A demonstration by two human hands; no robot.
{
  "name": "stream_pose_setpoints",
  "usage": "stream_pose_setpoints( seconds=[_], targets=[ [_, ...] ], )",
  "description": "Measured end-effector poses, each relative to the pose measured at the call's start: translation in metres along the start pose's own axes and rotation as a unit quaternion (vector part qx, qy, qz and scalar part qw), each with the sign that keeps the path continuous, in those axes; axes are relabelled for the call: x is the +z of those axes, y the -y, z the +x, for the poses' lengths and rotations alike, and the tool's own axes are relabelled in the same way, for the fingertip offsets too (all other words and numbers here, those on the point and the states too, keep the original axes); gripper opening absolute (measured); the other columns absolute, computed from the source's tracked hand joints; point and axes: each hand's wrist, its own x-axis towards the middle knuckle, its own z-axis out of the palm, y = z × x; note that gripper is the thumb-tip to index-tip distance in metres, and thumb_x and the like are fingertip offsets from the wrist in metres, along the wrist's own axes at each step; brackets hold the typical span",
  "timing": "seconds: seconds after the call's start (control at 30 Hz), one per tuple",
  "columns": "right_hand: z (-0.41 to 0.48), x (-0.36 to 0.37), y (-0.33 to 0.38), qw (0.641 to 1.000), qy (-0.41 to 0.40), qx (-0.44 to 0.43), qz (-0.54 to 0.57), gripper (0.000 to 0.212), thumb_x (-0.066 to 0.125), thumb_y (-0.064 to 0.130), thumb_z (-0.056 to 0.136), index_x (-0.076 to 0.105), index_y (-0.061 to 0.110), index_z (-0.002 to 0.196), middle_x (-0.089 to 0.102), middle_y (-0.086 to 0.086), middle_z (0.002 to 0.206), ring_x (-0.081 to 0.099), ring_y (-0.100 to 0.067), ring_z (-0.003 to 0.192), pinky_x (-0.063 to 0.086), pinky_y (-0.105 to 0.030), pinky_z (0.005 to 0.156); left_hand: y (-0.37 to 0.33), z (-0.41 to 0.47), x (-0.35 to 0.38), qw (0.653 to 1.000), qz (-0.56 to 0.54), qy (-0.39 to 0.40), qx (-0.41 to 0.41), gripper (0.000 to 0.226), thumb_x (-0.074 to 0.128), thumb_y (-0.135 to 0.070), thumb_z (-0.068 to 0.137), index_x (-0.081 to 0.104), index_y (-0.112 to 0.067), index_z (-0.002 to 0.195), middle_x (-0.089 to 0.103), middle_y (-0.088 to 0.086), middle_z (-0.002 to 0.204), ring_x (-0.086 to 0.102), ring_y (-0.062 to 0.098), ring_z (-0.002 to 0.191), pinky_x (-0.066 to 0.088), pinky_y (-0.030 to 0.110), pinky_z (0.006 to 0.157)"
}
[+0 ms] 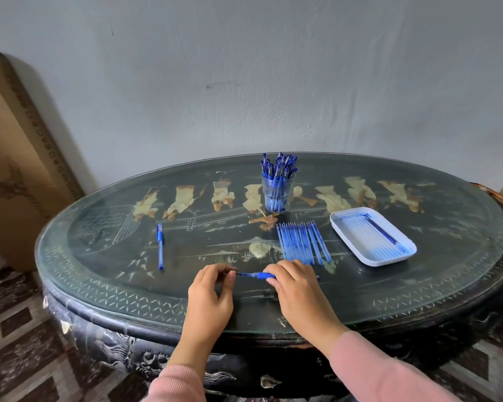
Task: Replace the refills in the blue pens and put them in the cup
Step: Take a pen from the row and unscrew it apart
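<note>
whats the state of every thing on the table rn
held pen, level between both hands
left hand, pinches its tip end
right hand, grips its barrel
cup, upright, full of blue pens
loose pen, lying flat, untouched
blue refills, lying in a row
tray, flat, holding pale refills

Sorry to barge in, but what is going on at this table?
A person is working on a pen just above the table. The right hand grips its barrel and the left hand pinches its tip end. A row of refills lies just beyond the hands. The tray to the right holds more, mostly pale ones. The cup at the back is full of pens, and a lone pen lies to the left.
</note>
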Motion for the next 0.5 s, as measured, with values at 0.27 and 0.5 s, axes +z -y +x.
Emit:
stream_pose_setpoints(
  seconds=[0.27, 0.5],
  targets=[
    [-0.0021, -0.0047, 0.0012, 1.0, -0.019, -0.007, 0.008, 0.078, 0.069, -0.012, 0.069, 0.055, 0.038, 0.127, 0.049, 0.004, 0.091, 0.047, -0.018, 0.08, 0.048, -0.035, 0.075, -0.0025, 0.0024, -0.003, 0.999, -0.011, 0.008, -0.029, 0.01, 0.067, -0.007, 0.089, 0.071, -0.016, 0.09, 0.067, -0.009, 0.083, 0.059, 0.011, 0.082, 0.041, 0.008, 0.068],
    [-0.0025, -0.0025, 0.0002, 1.0, -0.01, 0.004, 0.002, 0.079, 0.07, -0.013, 0.065, 0.056, 0.038, 0.125, 0.046, 0.004, 0.088, 0.046, -0.018, 0.078, 0.046, -0.035, 0.07, -0.0068, 0.0042, -0.0081, 0.994, -0.048, -0.051, -0.084, 0.009, 0.063, -0.01, 0.092, 0.068, -0.017, 0.09, 0.067, -0.006, 0.085, 0.06, 0.006, 0.083, 0.041, 0.006, 0.071]
  ],
)
